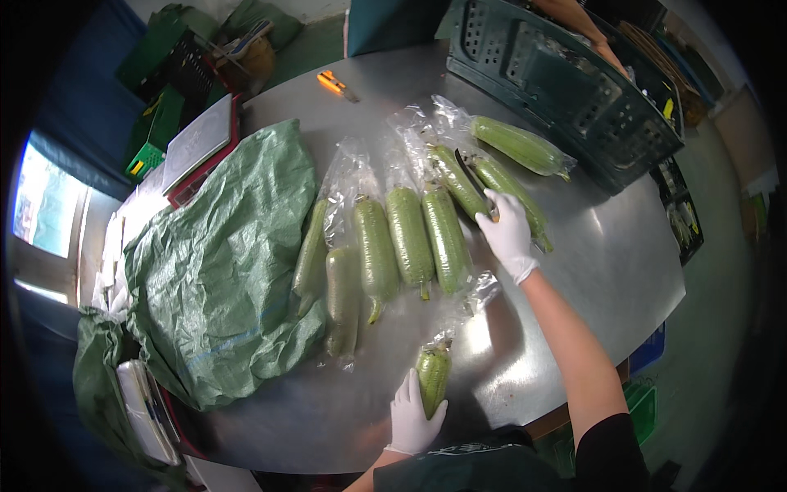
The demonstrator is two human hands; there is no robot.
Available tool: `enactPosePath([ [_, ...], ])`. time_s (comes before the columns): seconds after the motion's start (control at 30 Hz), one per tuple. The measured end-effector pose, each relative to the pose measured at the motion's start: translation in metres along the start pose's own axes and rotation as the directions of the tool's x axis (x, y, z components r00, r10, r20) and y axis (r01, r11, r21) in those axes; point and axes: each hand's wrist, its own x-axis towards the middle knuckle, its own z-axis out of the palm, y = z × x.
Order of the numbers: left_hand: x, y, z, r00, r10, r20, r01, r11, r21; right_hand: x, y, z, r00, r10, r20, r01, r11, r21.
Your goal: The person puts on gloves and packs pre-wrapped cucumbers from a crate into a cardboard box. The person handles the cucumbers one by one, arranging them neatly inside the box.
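Note:
My gloved left hand (417, 415) grips a short green luffa gourd (435, 372) near the table's front edge, with clear plastic film beyond its far end. In my gloved right hand (507, 230) is a knife (468, 172) with a dark curved blade. Its handle is mostly hidden by my fingers. The blade lies over or just above two bagged gourds, one to its left (454, 175) and one to its right (513, 187); contact cannot be told. Several more gourds in clear plastic bags (409, 234) lie side by side to the left. Another bagged gourd (519, 144) lies farther back.
A green woven sack (227, 270) covers the left of the metal table (590, 258), beside a scale (200, 144). An orange utility knife (332, 82) lies at the back. Another person's arm (581, 24) reaches into a dark green plastic crate (553, 86).

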Motion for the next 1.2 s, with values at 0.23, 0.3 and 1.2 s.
enactPosePath([
  [0.23, 0.121, -0.032, -0.077, 0.869, 0.229, -0.438, -0.044, 0.918, 0.393, 0.049, -0.012, 0.028, 0.983, 0.084, 0.161, 0.015, 0.846, -0.533],
  [0.3, 0.143, -0.038, -0.081, 0.921, 0.043, -0.388, 0.133, 0.899, 0.417, 0.047, -0.023, 0.028, 0.97, 0.137, 0.202, 0.008, 0.809, -0.587],
  [1.2, -0.021, 0.178, 0.085, 0.432, 0.332, 0.839, 0.395, 0.766, -0.507, -0.428, -0.008, -0.234, 0.575, 0.73, 0.369, -0.404, -0.138, 0.904],
])
